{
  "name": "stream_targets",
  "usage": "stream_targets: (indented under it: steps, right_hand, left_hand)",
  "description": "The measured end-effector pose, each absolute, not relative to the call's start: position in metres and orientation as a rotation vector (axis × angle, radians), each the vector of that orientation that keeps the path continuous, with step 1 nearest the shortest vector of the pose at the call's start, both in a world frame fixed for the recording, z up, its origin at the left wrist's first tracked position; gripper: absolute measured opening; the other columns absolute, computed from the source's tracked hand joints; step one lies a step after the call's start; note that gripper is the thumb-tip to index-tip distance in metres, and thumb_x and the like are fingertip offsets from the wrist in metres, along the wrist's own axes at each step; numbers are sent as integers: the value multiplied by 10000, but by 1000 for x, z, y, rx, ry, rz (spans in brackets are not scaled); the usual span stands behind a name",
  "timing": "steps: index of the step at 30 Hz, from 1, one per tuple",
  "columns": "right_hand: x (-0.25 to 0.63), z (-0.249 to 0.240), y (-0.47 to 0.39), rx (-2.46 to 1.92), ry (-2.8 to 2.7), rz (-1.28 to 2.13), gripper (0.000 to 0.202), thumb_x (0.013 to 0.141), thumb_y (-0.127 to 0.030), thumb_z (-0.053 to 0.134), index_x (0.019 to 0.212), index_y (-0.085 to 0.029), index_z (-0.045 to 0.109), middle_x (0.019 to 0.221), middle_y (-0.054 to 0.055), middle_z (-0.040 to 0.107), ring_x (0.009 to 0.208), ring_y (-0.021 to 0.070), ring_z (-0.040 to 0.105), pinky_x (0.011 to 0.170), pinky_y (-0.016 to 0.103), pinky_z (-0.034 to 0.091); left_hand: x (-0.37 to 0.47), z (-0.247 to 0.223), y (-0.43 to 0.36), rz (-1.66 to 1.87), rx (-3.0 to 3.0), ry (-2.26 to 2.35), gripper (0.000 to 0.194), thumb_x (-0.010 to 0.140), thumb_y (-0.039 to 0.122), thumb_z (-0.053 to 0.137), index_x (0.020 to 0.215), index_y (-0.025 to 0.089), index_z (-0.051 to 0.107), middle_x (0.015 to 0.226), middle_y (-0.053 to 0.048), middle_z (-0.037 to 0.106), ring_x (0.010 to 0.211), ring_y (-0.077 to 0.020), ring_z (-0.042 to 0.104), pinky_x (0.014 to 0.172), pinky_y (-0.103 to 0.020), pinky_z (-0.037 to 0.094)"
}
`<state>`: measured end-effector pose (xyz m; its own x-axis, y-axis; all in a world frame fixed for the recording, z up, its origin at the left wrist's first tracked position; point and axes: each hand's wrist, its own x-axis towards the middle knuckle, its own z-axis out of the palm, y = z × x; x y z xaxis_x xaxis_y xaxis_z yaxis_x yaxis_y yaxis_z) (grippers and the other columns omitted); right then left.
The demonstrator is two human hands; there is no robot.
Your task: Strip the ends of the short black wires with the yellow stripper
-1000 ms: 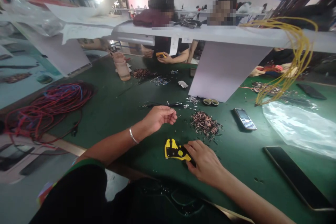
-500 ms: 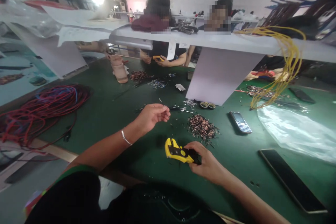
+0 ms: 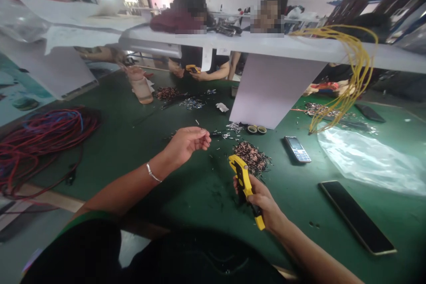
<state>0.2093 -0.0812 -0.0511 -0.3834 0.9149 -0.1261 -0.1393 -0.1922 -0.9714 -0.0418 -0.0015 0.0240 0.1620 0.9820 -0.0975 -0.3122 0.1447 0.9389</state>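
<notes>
Yellow-and-black hand tool [image 3: 245,182] is in the right hand [image 3: 265,198], over the green table [image 3: 133,151], by far the largest thing here. Next in size, at nine o'clock from the tool, lies a coil of red and blue wire [image 3: 49,142]. Right fingers and thumb wrap the tool's grips, its working end pointing to eleven o'clock and its tail to five. Well apart at ten o'clock, the left hand [image 3: 188,142] is curled narrow, thumb against the forefinger; whether it pinches a piece I cannot tell. Smaller again, a heap of copper-coloured pieces [image 3: 254,157] lies just beyond the tool at one o'clock; smallest, silvery bits [image 3: 236,127] lie farther off at twelve. Readying the tool looks like the step in hand; the next move probably calls for a steady left pinch and the working end swung toward ten.
</notes>
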Motion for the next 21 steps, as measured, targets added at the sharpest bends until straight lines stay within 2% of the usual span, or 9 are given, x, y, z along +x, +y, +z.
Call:
stream_targets:
  steps: [5,9,15,21]
  right_hand:
    - [218,-56,-87,-1006,-1249,1653,510,563,-257,578,1070,-207,604,1033,90,661,954,274,591,892,400,466]
    - [224,-53,-89,-960,-1305,1617,490,576,-226,565,1062,-183,613,995,85,676,998,284,587,926,420,441]
    - [226,-53,-94,-1013,-1249,1575,508,519,-90,515,1004,-190,625,908,49,678,852,231,629,840,400,494]
    - [226,-47,-88,-1021,-1277,1709,456,546,-56,518,973,-181,620,871,47,676,787,205,624,796,392,502]
  left_hand:
    - [-36,18,2,1118,973,912,107,774,205,678,743,104,694,701,-61,679,579,-121,604,593,-268,461]
    - [-33,14,4,1091,978,914,108,776,207,680,749,104,694,711,-60,676,593,-123,607,603,-269,470]
    - [-24,7,2,1084,1006,953,110,771,217,680,736,113,693,708,-67,679,590,-130,612,595,-287,472]
    - [-17,13,-1,1103,1044,992,115,761,226,685,721,118,687,691,-68,676,581,-134,607,597,-305,473]
